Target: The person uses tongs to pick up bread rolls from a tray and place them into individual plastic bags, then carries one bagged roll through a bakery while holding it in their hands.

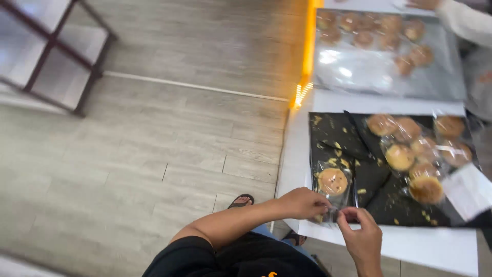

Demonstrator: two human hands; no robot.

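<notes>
Both hands meet at the counter's (297, 154) near edge: my left hand (302, 203) and right hand (363, 237) pinch the bottom edge of a clear bag (335, 191) with one cookie (332, 180) inside. It lies on a black tray (333, 131) scattered with crumbs. To the right on that tray sit more bagged cookies (417, 154) in a loose heap. Farther back, a silver tray (379, 72) carries bare cookies (379, 28), and another person's sleeve (466, 20) reaches in at the far corner. Left of the counter is grey plank floor (154, 154) with a dark-framed rack (51, 46) beyond.
</notes>
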